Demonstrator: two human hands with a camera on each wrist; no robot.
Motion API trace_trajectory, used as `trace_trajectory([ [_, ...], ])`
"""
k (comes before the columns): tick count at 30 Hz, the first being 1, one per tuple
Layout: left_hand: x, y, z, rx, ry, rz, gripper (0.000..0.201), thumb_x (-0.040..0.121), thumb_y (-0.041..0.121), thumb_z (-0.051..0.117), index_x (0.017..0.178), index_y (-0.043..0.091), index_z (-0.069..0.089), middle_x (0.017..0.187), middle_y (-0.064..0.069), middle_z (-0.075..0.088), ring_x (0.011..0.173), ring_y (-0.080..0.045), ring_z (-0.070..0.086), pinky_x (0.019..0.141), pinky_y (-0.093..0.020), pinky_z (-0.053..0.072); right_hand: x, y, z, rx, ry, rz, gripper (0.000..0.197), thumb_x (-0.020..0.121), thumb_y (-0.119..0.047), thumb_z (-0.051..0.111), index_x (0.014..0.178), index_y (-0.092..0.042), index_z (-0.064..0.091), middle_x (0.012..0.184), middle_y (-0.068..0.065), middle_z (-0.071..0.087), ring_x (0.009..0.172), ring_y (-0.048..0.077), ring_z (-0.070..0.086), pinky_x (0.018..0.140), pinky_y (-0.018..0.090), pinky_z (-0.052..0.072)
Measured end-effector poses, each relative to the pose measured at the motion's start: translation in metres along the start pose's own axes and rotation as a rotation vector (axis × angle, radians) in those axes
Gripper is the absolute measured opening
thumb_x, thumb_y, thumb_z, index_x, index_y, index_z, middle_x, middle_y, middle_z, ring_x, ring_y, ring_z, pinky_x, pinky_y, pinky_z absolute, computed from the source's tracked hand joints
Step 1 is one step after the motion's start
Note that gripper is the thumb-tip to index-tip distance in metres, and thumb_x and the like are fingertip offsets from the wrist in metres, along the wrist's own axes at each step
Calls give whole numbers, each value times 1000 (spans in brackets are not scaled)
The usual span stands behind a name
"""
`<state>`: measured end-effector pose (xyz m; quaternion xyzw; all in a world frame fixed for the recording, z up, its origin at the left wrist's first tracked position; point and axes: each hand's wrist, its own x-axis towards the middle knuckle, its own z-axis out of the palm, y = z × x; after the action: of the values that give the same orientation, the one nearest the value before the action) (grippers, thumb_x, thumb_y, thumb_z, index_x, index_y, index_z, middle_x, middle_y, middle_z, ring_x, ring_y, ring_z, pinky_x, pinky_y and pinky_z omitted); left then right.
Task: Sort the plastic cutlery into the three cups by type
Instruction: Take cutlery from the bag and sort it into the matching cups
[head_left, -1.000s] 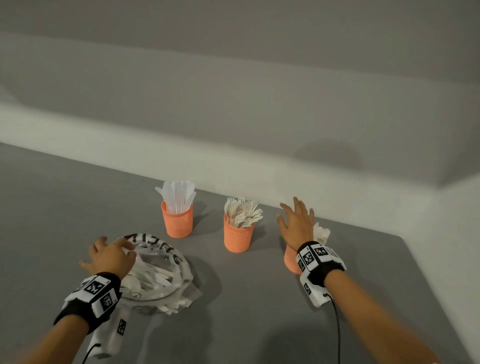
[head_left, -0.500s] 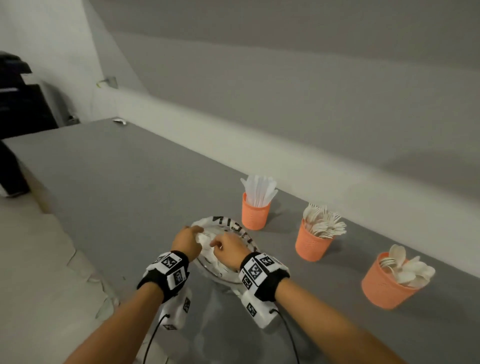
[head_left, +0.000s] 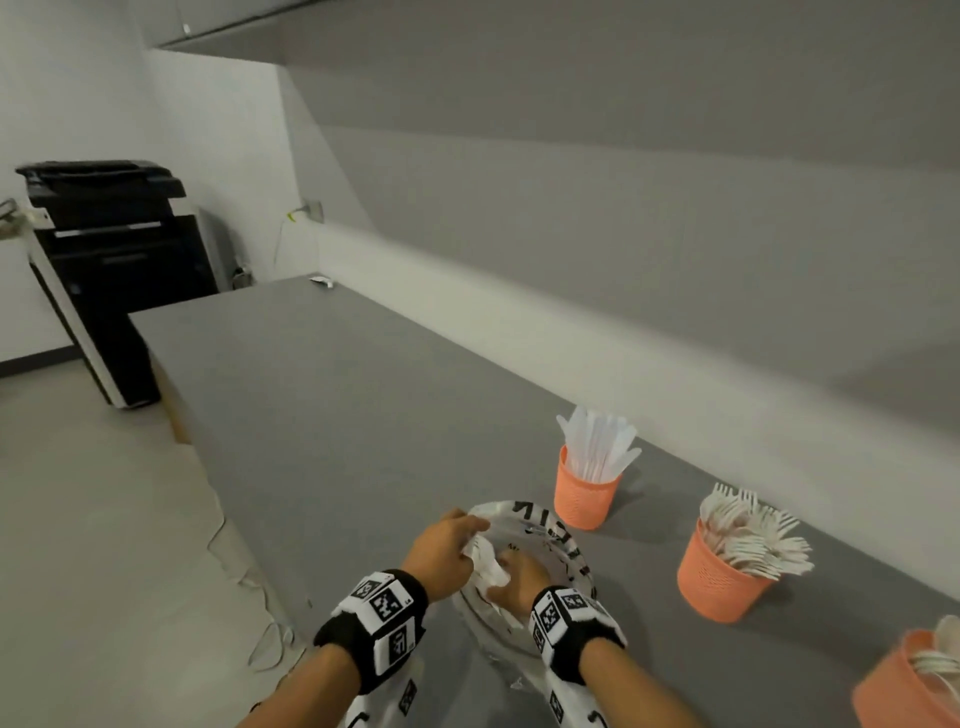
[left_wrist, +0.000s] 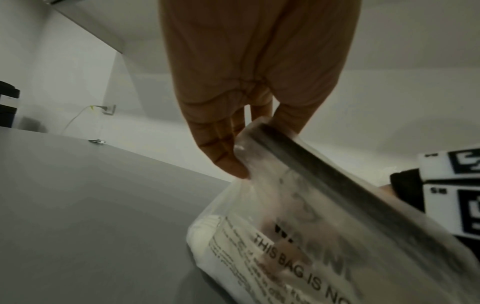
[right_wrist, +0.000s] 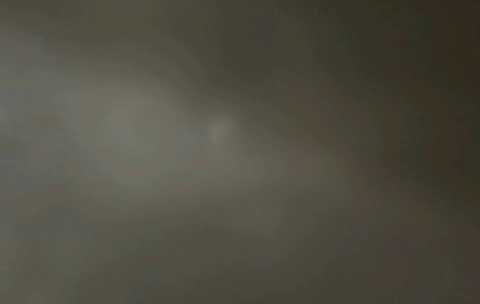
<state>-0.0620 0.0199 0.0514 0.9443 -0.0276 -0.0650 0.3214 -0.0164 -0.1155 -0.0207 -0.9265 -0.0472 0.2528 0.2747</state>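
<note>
The left hand (left_wrist: 249, 86) pinches the rolled rim of a clear printed plastic bag (left_wrist: 306, 230) between thumb and fingers (left_wrist: 228, 156), holding its mouth up off the grey table (head_left: 322, 415). Just beside it, the right hand (head_left: 519, 577) reaches down inside the bag among white plastic cutlery (head_left: 485, 564); whether its fingers grip anything cannot be told, and the right wrist view is only a dark blur. Just beyond the hands stands an orange cup of knives (head_left: 584, 493); farther to the right, well apart, an orange cup of forks (head_left: 719, 582), and at the frame's edge a third orange cup (head_left: 898, 691) holding spoons. Far off to the left, past the table's end, stands a black office printer (head_left: 114, 244).
</note>
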Motion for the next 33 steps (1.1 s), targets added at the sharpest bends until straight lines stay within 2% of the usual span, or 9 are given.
trace_trajectory([
  [5, 10, -5, 1, -31, 26, 0, 48, 82, -3, 47, 126, 14, 54, 124, -4, 52, 114, -20, 54, 93, -23, 43, 10, 1, 2, 37, -66, 71, 63, 78, -38, 64, 133, -14, 45, 129, 6, 57, 118, 23, 54, 95, 31, 45],
  [8, 15, -6, 2, -51, 66, -38, 50, 81, -3, 46, 127, 13, 53, 124, -5, 51, 112, -22, 54, 92, -25, 44, 14, 0, 1, 5, -44, 56, 60, 82, -36, 61, 133, -12, 44, 132, 7, 54, 122, 25, 51, 96, 30, 42],
  [12, 22, -7, 3, -49, 116, -97, 48, 83, 0, 47, 129, 13, 50, 127, -6, 48, 112, -23, 54, 88, -24, 42, 17, 1, -4, 11, 4, 13, 44, 82, -31, 63, 121, -12, 54, 123, 5, 60, 115, 23, 55, 86, 25, 41],
  [16, 25, -7, 0, -41, 145, -141, 47, 84, 3, 50, 131, 11, 48, 128, -9, 46, 110, -27, 54, 91, -28, 42, 14, 2, -16, 45, -14, 19, 41, 85, -26, 60, 122, -10, 56, 123, 9, 61, 115, 25, 56, 90, 27, 42],
  [20, 23, -5, 0, -41, 153, -152, 47, 85, 4, 51, 132, 9, 46, 129, -10, 45, 111, -27, 54, 93, -28, 43, 11, 6, -21, -39, -2, 17, 42, 83, -29, 63, 118, -4, 58, 119, 12, 62, 112, 27, 58, 84, 27, 43],
  [22, 20, -3, 1, -36, 147, -152, 48, 85, 4, 50, 132, 9, 45, 130, -10, 44, 110, -27, 54, 92, -28, 42, 9, 8, -18, -70, -7, 12, 47, 80, -29, 66, 120, -6, 57, 122, 11, 62, 113, 27, 57, 87, 28, 45],
  [25, 17, 1, 3, -33, 135, -147, 49, 85, 4, 49, 133, 9, 44, 131, -9, 43, 111, -26, 53, 89, -25, 42, 4, 6, -9, -126, 58, -42, 44, 83, -27, 63, 123, -11, 55, 126, 9, 60, 118, 26, 54, 95, 29, 43],
  [29, 14, 1, 2, -17, 124, -154, 49, 86, 5, 49, 134, 10, 43, 132, -9, 42, 113, -26, 52, 92, -27, 42, -1, 3, -5, -178, 73, -29, 54, 86, -36, 58, 134, -15, 44, 135, 8, 51, 128, 27, 46, 104, 33, 38],
  [33, 14, 0, 0, -8, 125, -166, 49, 86, 6, 49, 135, 10, 43, 132, -9, 42, 112, -26, 53, 93, -28, 42, -2, 2, -9, -162, 59, 13, 44, 85, -32, 60, 121, -7, 56, 125, 11, 60, 116, 27, 56, 91, 30, 45],
])
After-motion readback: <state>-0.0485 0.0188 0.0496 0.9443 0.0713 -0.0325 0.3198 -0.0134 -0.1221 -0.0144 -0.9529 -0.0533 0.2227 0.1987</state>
